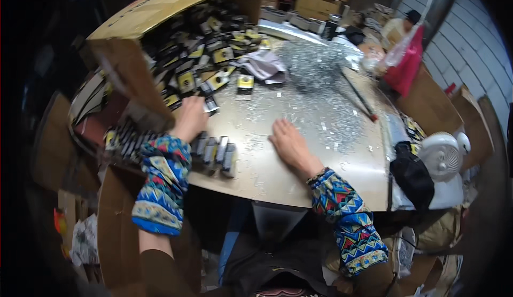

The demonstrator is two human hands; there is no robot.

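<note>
My left hand (192, 118) is at the front of a heap of small black-and-yellow packets (184, 64) spilling from a tipped cardboard box. Its fingers curl down, and whatever they may hold is hidden. Just right of those fingers lies one small dark packet (210, 104). On the metal tabletop (262, 163) my right hand (290, 143) lies flat, fingers stretched out, holding nothing. Between the hands, close to the near edge, several packets stand upright in a row (219, 155). A single packet (245, 85) lies apart, beyond both hands.
Loose small shiny metal pieces (315, 67) are piled at the far right-centre and scattered nearer. A grey cloth (263, 65) lies beside them. A stick with a red tip (360, 96), a black bag (411, 176) and a white fan (441, 155) are to the right. The cardboard box (125, 78) stands left.
</note>
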